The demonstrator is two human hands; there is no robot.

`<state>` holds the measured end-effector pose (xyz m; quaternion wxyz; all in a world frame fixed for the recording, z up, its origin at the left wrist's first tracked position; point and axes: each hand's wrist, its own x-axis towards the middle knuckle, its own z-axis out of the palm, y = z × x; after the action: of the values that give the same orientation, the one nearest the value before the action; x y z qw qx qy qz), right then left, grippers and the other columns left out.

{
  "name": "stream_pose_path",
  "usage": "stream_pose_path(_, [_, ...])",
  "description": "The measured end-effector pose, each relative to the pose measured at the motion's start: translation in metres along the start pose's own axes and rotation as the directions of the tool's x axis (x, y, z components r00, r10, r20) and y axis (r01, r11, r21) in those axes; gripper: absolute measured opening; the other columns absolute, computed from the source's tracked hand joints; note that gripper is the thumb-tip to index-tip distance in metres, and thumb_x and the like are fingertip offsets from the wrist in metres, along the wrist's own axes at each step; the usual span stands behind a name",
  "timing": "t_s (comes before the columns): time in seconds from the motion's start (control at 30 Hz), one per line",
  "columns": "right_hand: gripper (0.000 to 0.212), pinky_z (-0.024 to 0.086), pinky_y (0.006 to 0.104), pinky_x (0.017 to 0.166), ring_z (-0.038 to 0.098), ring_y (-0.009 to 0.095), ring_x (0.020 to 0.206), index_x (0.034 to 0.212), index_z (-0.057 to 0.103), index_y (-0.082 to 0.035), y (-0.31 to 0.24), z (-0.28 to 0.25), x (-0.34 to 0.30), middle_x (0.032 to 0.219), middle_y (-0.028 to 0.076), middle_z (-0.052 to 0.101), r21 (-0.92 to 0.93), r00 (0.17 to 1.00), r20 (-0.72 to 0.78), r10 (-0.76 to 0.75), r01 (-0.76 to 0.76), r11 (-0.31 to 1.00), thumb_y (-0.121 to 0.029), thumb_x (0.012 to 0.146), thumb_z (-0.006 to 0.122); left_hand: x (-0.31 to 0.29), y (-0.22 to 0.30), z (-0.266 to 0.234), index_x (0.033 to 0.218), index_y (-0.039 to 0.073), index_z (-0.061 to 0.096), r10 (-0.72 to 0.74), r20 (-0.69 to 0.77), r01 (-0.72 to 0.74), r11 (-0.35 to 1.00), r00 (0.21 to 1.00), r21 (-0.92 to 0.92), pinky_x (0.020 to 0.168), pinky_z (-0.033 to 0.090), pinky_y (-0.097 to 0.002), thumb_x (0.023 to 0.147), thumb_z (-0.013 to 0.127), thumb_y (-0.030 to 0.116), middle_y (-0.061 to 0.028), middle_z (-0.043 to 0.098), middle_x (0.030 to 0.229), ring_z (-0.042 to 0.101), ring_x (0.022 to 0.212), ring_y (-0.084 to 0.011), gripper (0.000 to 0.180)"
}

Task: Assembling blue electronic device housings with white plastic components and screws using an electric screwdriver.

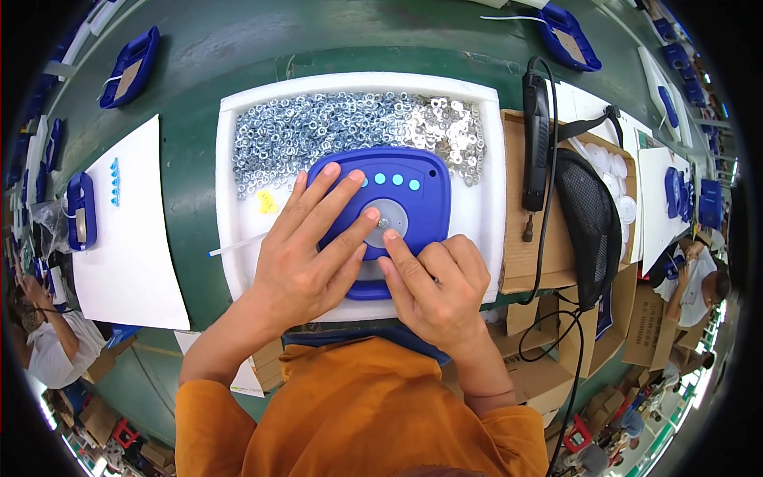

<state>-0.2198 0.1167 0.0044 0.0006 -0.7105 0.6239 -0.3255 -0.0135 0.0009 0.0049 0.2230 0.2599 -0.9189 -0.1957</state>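
Note:
A blue plastic housing (431,179) with rounded corners and a row of light-blue round buttons lies in the white foam tray (225,171). At its middle is a translucent grey disc (397,215) with a small metal bolt or nut (384,223) in its centre. My left hand (306,250) lies spread over the housing's left side, its index fingertip beside the metal piece. From the right, my right hand (441,286) reaches in, index fingertip on the disc's lower edge. Its thumb is apart from the index finger, and the other fingers curl under, partly hidden.
Metal nuts (318,127) and flat washers (455,131) fill the tray's far part. A power screwdriver (535,143) with a black cable rests on a cardboard box (517,238), beside a black mesh pouch (588,222). White board (131,238) lies left; another blue housing (131,67) sits far left.

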Motion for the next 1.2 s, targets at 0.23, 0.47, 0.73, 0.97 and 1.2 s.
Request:
stream_pose_path(0.23, [0.041, 0.041, 0.0382, 0.062, 0.05, 0.023, 0.071, 0.127, 0.088, -0.009, -0.0015, 0.0003, 0.0011, 0.077, 0.0, 0.053, -0.011, 1.0, -0.015, 0.017, -0.017, 1.0, -0.012, 0.086, 0.093, 0.0016, 0.0023, -0.0007, 0.136, 0.006, 0.082, -0.004, -0.004, 0.004, 1.0, 1.0, 0.015, 0.131, 0.042, -0.0646, 0.093, 0.08, 0.011, -0.0235, 0.062, 0.166, 0.053, 0.159, -0.0476, 0.043])
stream_pose_path(0.47, [0.036, 0.041, 0.037, 0.06, 0.05, 0.021, 0.071, 0.122, 0.087, -0.007, -0.0003, 0.0026, 0.0029, 0.078, 0.0, 0.048, -0.029, 0.999, -0.045, -0.01, 0.008, 1.0, -0.017, 0.088, 0.093, 0.0013, 0.0016, 0.0003, 0.134, 0.006, 0.082, 0.002, -0.017, -0.001, 1.0, 1.0, 0.022, 0.131, 0.042, -0.0639, 0.094, 0.08, 0.011, -0.0224, 0.063, 0.165, 0.055, 0.158, -0.0467, 0.04])
stream_pose_path(0.73, [0.035, 0.04, 0.0362, 0.059, 0.05, 0.02, 0.07, 0.12, 0.087, -0.007, -0.0021, 0.0023, 0.003, 0.077, 0.0, 0.049, -0.043, 0.999, -0.043, -0.002, 0.0, 0.999, -0.018, 0.088, 0.093, 0.0007, 0.0013, 0.0, 0.134, 0.006, 0.082, 0.01, -0.023, -0.009, 1.0, 1.0, 0.025, 0.131, 0.042, -0.0639, 0.094, 0.08, 0.011, -0.0224, 0.064, 0.164, 0.056, 0.158, -0.0464, 0.04])
stream_pose_path(0.97, [0.038, 0.04, 0.0373, 0.059, 0.049, 0.022, 0.07, 0.123, 0.088, -0.008, -0.0039, 0.0022, 0.004, 0.076, 0.0, 0.052, -0.019, 0.999, -0.03, 0.026, -0.027, 0.999, -0.011, 0.085, 0.094, 0.0002, 0.0012, 0.0013, 0.134, 0.006, 0.082, 0.005, -0.033, -0.004, 0.999, 0.999, 0.033, 0.131, 0.043, -0.0635, 0.094, 0.08, 0.01, -0.022, 0.065, 0.164, 0.057, 0.157, -0.0459, 0.04])
stream_pose_path(1.2, [0.034, 0.042, 0.0379, 0.059, 0.051, 0.022, 0.07, 0.12, 0.088, -0.008, -0.0053, 0.0009, 0.0061, 0.076, 0.0, 0.052, -0.015, 0.997, -0.066, 0.031, -0.032, 0.999, -0.011, 0.086, 0.093, -0.0012, 0.0008, 0.0035, 0.131, 0.009, 0.083, 0.016, -0.076, -0.014, 1.0, 0.997, 0.026, 0.129, 0.044, -0.0643, 0.094, 0.082, 0.01, -0.0188, 0.068, 0.16, 0.059, 0.155, -0.0448, 0.038])
